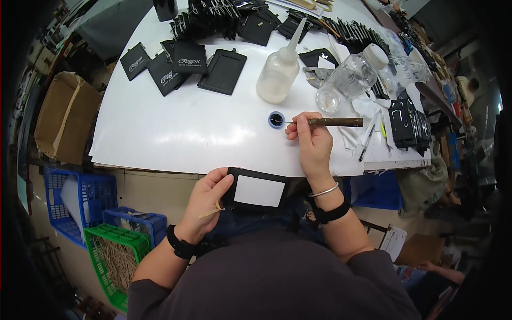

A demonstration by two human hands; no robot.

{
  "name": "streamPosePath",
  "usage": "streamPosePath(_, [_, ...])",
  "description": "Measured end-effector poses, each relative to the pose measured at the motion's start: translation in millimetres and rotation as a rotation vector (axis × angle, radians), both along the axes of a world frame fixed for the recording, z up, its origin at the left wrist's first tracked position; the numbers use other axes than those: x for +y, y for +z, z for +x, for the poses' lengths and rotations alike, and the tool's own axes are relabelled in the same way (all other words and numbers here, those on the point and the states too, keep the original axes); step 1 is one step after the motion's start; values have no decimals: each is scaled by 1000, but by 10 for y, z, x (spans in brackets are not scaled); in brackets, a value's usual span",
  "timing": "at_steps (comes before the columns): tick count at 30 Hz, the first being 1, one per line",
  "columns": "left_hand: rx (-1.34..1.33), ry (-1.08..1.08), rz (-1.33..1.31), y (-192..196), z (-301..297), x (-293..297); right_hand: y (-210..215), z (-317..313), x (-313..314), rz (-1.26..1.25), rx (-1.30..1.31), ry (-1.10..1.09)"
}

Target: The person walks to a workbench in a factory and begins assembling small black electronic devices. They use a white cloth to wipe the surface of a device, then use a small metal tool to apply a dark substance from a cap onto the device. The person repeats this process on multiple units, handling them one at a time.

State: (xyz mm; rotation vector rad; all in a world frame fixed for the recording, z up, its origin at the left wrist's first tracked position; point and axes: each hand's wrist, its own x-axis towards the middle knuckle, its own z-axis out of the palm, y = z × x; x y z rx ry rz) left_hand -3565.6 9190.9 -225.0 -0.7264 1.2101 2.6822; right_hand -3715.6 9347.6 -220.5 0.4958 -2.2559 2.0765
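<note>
My left hand [210, 194] grips a black card holder [230, 198] by its left side, in front of the table's near edge. A white panel [259, 191] shows in the middle of the holder. In my right hand [314, 140] is an awl-like tool with a brown handle [344, 122], the handle pointing right. Its thin metal tip reaches to a small blue cap [270, 122] of black liquid [277, 119] on the white table; whether the tip touches the liquid I cannot tell. Behind the cap stands a cloudy squeeze bottle [277, 80] with a long nozzle.
Several black card holders [223, 70] lie at the table's far left. A clear jar [349, 77] with a white lid leans on the right, near a pen [367, 143] and stacked black pieces [408, 122]. Beside the table are a cardboard box [66, 117], blue crates and a green crate [125, 240].
</note>
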Motion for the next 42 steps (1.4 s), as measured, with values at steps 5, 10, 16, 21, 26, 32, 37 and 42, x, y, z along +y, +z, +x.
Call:
streamPosePath(5, [6,-26,-5,24,-3,-8,-24,-15,1,71,68,-10])
streamPosePath(10, [13,-8,1,-2,-3,-4,-39,-23,-5,78,89,-57])
streamPosePath(16, [14,-8,6,13,1,-7,-54,-27,10,113,125,-14])
streamPosePath(21, [8,1,-9,10,-1,3,-39,-19,0,38,88,-42])
streamPosePath(26, [-3,-16,-12,25,-11,5,-50,-35,-15,-50,28,-64])
streamPosePath(32, [-1,-4,-1,5,-3,-4,-96,-63,-65,-24,62,-28])
streamPosePath(37, [4,2,11,7,-11,6,-113,-69,-60,32,138,-34])
streamPosePath(42, [3,1,-2,6,-12,14,-105,-74,-53,127,213,-38])
